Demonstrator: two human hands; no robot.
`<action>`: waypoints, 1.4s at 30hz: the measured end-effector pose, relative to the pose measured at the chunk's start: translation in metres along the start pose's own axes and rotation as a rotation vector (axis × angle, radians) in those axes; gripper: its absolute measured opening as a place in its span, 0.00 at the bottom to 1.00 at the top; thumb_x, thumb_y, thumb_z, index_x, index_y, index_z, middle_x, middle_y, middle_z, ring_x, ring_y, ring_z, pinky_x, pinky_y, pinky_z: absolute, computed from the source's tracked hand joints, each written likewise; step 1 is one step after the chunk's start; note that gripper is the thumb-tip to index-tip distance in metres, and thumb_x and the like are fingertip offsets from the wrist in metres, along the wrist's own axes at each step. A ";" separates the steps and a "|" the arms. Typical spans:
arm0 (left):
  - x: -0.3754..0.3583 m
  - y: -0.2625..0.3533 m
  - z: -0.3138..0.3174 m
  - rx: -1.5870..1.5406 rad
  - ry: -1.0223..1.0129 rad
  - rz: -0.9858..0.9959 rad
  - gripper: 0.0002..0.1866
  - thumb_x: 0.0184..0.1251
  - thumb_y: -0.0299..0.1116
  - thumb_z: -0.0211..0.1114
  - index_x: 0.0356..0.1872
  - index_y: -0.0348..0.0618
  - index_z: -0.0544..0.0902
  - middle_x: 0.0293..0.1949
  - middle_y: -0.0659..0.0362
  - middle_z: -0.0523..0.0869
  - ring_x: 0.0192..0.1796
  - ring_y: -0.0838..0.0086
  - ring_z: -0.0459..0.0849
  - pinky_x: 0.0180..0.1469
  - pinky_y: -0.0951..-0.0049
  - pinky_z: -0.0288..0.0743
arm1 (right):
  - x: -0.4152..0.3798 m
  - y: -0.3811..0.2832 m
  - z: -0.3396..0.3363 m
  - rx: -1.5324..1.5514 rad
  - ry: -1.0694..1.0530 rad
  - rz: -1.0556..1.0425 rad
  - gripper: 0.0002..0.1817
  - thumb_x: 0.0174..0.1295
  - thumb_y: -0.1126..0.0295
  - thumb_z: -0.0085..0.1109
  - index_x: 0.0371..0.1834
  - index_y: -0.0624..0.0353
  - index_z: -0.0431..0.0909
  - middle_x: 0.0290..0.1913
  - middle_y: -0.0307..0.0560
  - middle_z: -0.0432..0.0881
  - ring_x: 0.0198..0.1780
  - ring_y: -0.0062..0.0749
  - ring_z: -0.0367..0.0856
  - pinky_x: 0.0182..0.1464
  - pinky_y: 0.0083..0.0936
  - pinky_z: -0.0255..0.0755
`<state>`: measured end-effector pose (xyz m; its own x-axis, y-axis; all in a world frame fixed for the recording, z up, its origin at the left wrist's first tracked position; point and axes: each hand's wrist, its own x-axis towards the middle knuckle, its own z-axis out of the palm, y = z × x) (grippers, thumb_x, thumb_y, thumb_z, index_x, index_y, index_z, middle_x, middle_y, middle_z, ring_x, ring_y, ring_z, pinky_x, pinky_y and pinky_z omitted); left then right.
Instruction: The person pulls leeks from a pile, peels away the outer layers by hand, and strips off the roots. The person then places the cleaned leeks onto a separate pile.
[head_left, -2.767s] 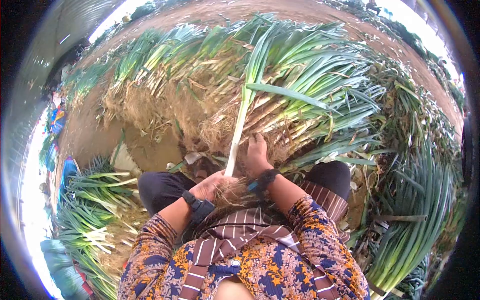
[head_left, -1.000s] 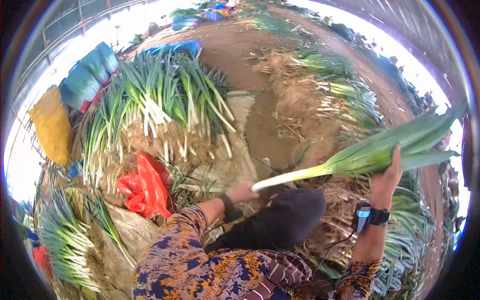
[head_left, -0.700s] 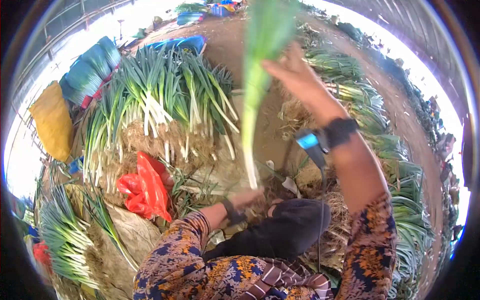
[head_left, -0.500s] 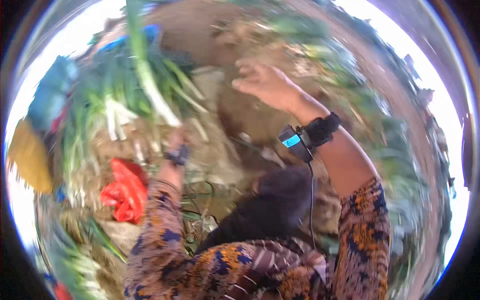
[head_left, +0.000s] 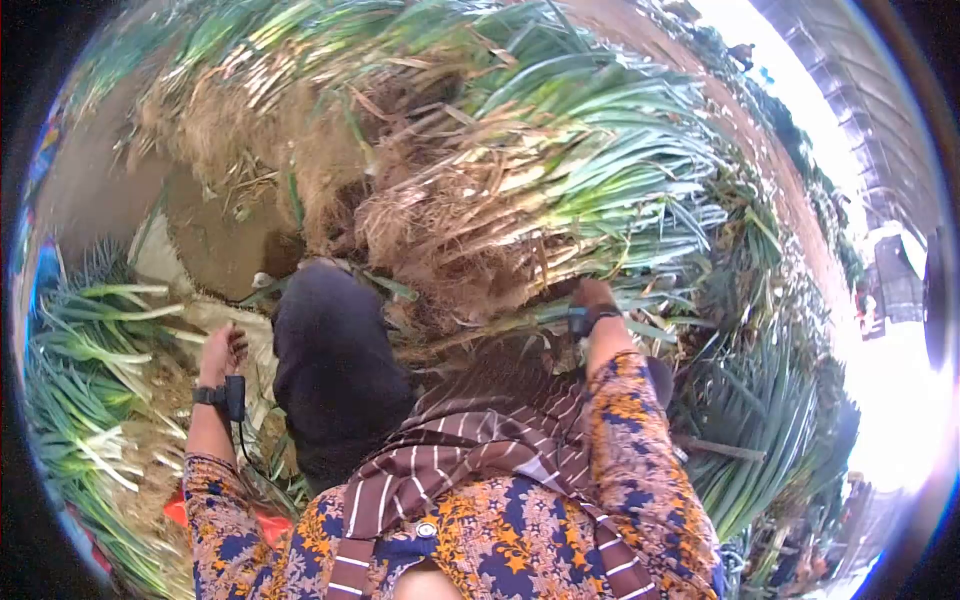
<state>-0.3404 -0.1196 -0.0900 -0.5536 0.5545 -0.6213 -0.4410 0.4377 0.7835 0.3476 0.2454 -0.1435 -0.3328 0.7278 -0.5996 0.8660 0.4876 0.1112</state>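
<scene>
My right hand (head_left: 597, 295) is at the near edge of a large heap of green onions (head_left: 630, 200), its fingers closed around a green onion stalk and mostly hidden from above. The heap's brown, stringy roots (head_left: 420, 220) point left, towards my knee; its green leaves fan out to the right. My left hand (head_left: 225, 350) hovers on the left with fingers loosely bent and apart, holding nothing. Beside it lies a smaller pile of green onions (head_left: 90, 340) with white stalks, near a pale sack (head_left: 160, 255) on the ground.
A dark-trousered knee (head_left: 335, 340) rises between my hands. Part of a red plastic bag (head_left: 272, 527) shows beside my left sleeve. More green onions (head_left: 760, 430) are heaped at the right, near a wooden stick (head_left: 725, 448). Bare soil (head_left: 215, 235) lies ahead on the left.
My view has swung to the right. My left hand has let go of the green onion it held upright. My right hand, raised and open before, has come down onto the large heap.
</scene>
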 end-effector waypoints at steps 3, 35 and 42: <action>-0.025 0.061 0.061 0.150 -0.133 0.187 0.11 0.68 0.40 0.58 0.45 0.47 0.77 0.29 0.64 0.81 0.28 0.77 0.80 0.29 0.76 0.73 | 0.012 -0.022 0.081 0.397 0.019 0.270 0.22 0.50 0.66 0.65 0.52 0.51 0.76 0.42 0.50 0.84 0.43 0.41 0.83 0.43 0.35 0.76; -0.148 0.138 0.362 0.984 -0.762 0.688 0.23 0.58 0.32 0.65 0.54 0.36 0.75 0.50 0.52 0.81 0.48 0.70 0.82 0.53 0.71 0.75 | -0.046 -0.041 -0.029 2.547 1.400 0.269 0.20 0.52 0.71 0.55 0.51 0.57 0.70 0.42 0.45 0.74 0.42 0.35 0.74 0.44 0.30 0.72; -0.156 0.033 0.399 1.127 -0.702 0.809 0.33 0.52 0.39 0.72 0.57 0.37 0.70 0.51 0.49 0.77 0.54 0.66 0.74 0.58 0.67 0.68 | -0.132 -0.021 -0.145 1.148 1.529 -0.132 0.05 0.45 0.79 0.54 0.27 0.58 0.72 0.30 0.46 0.74 0.35 0.32 0.73 0.35 0.27 0.67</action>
<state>0.0130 0.0906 0.0338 0.1985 0.9644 -0.1745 0.7197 -0.0226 0.6939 0.3189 0.2086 0.0484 0.1498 0.7721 0.6176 0.3926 0.5268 -0.7539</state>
